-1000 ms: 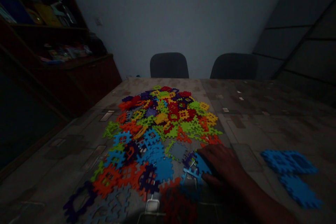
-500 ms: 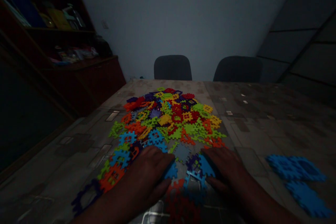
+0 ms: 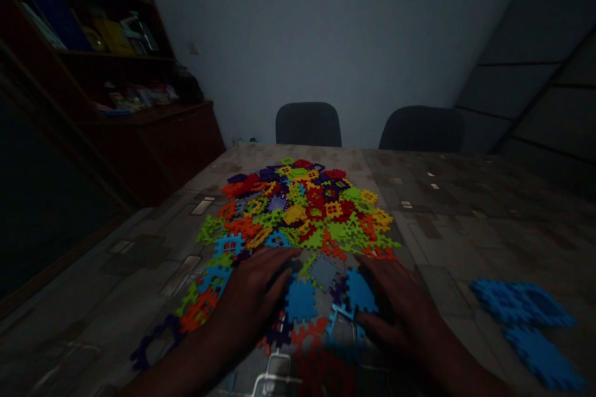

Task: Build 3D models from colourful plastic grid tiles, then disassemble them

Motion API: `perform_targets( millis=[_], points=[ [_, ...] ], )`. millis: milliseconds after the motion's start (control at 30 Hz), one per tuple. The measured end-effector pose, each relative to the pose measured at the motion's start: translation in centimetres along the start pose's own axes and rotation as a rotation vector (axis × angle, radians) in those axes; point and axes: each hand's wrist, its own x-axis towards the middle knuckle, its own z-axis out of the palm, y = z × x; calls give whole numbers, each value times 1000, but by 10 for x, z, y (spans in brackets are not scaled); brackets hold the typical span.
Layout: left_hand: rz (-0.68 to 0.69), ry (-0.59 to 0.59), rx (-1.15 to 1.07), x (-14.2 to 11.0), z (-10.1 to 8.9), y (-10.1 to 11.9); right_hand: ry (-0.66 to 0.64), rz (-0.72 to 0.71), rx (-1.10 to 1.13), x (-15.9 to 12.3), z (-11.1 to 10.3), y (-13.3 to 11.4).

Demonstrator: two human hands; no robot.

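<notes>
My left hand (image 3: pixel 254 290) is open, its fingers stretched forward and the thumb apart. Just right of it lies a blue toothed square tile (image 3: pixel 301 301), apart from the thumb. My right hand (image 3: pixel 400 298) is also open, with fingers and thumb spread beside another blue toothed tile (image 3: pixel 360 290); whether the fingers touch it I cannot tell. Between the hands are a grey tile (image 3: pixel 325 272), a light-blue frame piece (image 3: pixel 342 329) and an orange piece (image 3: pixel 311 334). Dark red pieces (image 3: pixel 326 372) lie nearest me, dim in the low light.
A heap of colourful interlocking plastic pieces (image 3: pixel 298 214) spreads beyond my hands. Several blue tiles (image 3: pixel 521 301) lie at the right. A purple frame piece (image 3: pixel 156 341) is near my left forearm. Two chairs (image 3: pixel 308 124) stand behind the table (image 3: pixel 447 229); a cabinet (image 3: pixel 172 136) is at left.
My left hand has drawn left off its blue tile, which now shows more fully. My right hand has opened slightly, leaving more of the other blue tile in view.
</notes>
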Motion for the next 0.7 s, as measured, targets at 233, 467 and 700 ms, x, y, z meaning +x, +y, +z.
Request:
perform_targets(
  millis=[233,467,700],
  points=[
    [65,-68,50,-5,-15,-5,-217,-129,117,33,9,-33],
    [79,-88,95,-9,-19,-3,-328,-104,172,59,9,-63],
    [241,-225,228,-22,-3,3,-207,-155,20,16,21,-29]
  ],
)
